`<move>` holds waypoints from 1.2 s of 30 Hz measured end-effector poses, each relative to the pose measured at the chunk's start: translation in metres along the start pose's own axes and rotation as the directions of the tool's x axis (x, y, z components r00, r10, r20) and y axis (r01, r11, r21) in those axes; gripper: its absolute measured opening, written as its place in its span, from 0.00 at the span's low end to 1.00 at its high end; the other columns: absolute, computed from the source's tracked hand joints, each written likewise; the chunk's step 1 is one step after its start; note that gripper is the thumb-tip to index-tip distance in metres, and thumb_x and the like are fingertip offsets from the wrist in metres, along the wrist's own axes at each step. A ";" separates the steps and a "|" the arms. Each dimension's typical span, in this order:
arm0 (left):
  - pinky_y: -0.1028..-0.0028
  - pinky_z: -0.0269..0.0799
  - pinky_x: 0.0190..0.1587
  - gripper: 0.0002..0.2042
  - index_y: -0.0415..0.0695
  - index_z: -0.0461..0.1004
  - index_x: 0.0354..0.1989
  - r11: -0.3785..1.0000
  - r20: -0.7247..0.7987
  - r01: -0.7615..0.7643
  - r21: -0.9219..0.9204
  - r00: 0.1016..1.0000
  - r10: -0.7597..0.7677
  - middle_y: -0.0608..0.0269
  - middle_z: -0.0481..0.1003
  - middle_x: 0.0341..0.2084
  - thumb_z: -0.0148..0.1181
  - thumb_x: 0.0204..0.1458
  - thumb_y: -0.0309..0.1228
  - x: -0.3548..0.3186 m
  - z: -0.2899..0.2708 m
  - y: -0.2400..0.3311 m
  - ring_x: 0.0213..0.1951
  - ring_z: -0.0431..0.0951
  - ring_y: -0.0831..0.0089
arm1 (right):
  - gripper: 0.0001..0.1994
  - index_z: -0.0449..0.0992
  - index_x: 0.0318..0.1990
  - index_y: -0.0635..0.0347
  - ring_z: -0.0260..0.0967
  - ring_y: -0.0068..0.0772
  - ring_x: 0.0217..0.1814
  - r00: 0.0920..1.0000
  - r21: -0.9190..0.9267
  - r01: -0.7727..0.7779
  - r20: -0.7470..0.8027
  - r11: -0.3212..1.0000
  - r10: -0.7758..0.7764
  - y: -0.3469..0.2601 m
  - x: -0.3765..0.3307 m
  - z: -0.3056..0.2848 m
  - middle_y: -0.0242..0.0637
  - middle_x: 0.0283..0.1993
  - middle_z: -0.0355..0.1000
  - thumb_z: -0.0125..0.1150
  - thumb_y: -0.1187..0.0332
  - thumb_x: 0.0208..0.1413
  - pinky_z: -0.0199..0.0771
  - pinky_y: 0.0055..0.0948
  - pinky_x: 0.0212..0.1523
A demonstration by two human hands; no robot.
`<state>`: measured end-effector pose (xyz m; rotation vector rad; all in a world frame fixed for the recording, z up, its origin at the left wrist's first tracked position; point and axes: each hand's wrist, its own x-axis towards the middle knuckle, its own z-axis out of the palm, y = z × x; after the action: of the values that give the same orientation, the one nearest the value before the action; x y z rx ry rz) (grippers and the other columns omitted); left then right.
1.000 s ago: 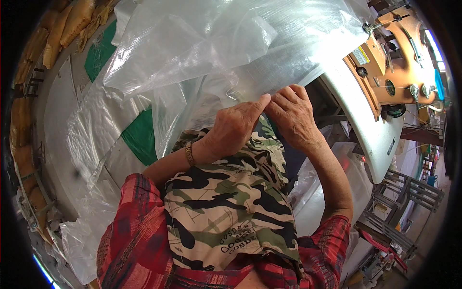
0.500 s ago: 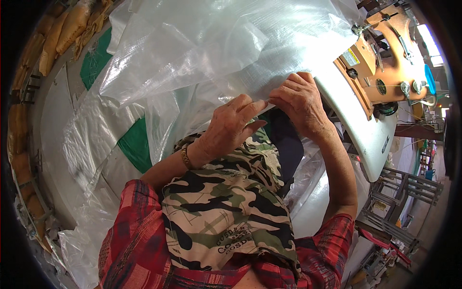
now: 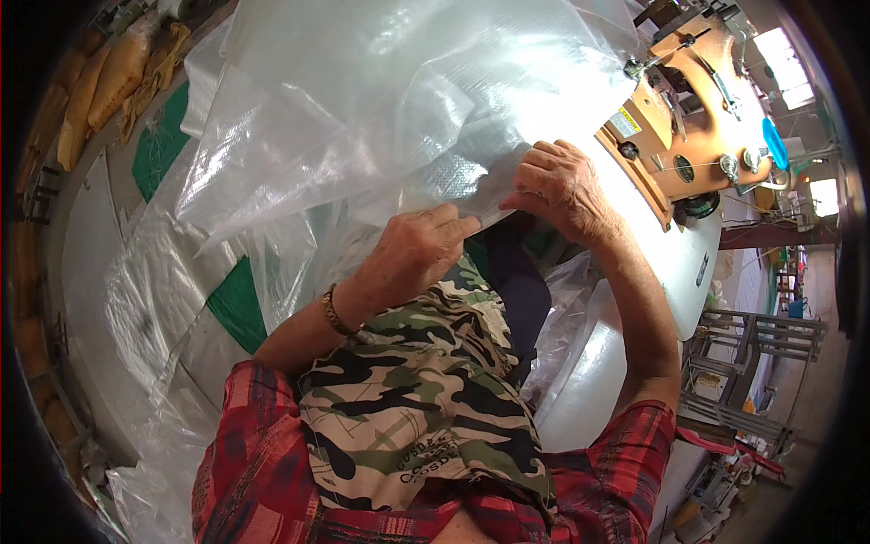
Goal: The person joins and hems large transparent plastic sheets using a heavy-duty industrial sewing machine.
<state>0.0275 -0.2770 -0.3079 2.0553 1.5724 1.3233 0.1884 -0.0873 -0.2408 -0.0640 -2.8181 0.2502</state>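
A big sheet of clear woven plastic (image 3: 381, 118) spreads over my lap and the floor ahead. My left hand (image 3: 412, 254) pinches its near edge between thumb and fingers. My right hand (image 3: 557, 186) grips the same edge a little to the right, close to the white bed (image 3: 675, 263) of an orange sewing machine (image 3: 698, 118). A gold bracelet sits on my left wrist. A camouflage apron (image 3: 417, 399) covers my front.
More clear plastic (image 3: 154, 308) lies heaped on the left over a green patch of floor (image 3: 240, 304). Tan sacks (image 3: 100, 82) line the upper left rim. A grey metal frame (image 3: 757, 335) and red stand (image 3: 725, 449) are at the lower right.
Both hands have slid the sheet's edge to the right, closer to the sewing machine, and the view has turned that way with them.
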 end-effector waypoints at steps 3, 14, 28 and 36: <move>0.64 0.70 0.28 0.16 0.39 0.75 0.48 0.999 0.036 -0.020 0.028 0.999 0.019 0.57 0.68 0.26 0.59 0.49 0.20 0.002 -0.004 -0.004 0.25 0.73 0.59 | 0.17 0.69 0.24 0.54 0.64 0.33 0.32 1.000 -0.050 0.021 0.006 0.999 -0.020 0.019 -0.002 -0.005 0.30 0.25 0.64 0.71 0.55 0.44 0.61 0.34 0.37; 0.64 0.68 0.27 0.17 0.39 0.75 0.48 0.984 0.165 -0.138 0.113 0.979 0.119 0.58 0.66 0.24 0.60 0.47 0.20 0.010 0.005 -0.019 0.26 0.72 0.60 | 0.21 0.72 0.43 0.55 0.65 0.39 0.50 0.960 -0.423 -0.266 -0.194 0.866 0.200 0.080 -0.021 -0.021 0.35 0.41 0.68 0.67 0.50 0.50 0.59 0.40 0.54; 0.63 0.69 0.26 0.15 0.39 0.75 0.46 0.964 0.314 -0.235 0.126 0.931 0.186 0.57 0.67 0.24 0.60 0.49 0.22 0.020 0.029 -0.032 0.24 0.74 0.59 | 0.15 0.73 0.30 0.68 0.63 0.17 0.28 0.260 0.822 -0.263 -0.444 0.506 0.857 0.077 -0.023 0.064 0.29 0.25 0.69 0.57 0.63 0.64 0.67 0.26 0.29; 0.63 0.70 0.28 0.12 0.39 0.75 0.43 0.930 0.313 -0.314 0.190 0.917 0.246 0.56 0.66 0.24 0.60 0.48 0.23 0.057 0.038 -0.039 0.26 0.74 0.58 | 0.13 0.75 0.31 0.64 0.60 0.13 0.28 0.289 0.901 -0.116 -0.372 0.418 0.882 0.085 -0.019 0.056 0.24 0.25 0.68 0.57 0.63 0.64 0.64 0.20 0.28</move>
<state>0.0318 -0.2009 -0.3255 2.5661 1.4007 0.8923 0.1908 -0.0147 -0.3140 -0.8225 -1.3390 1.1854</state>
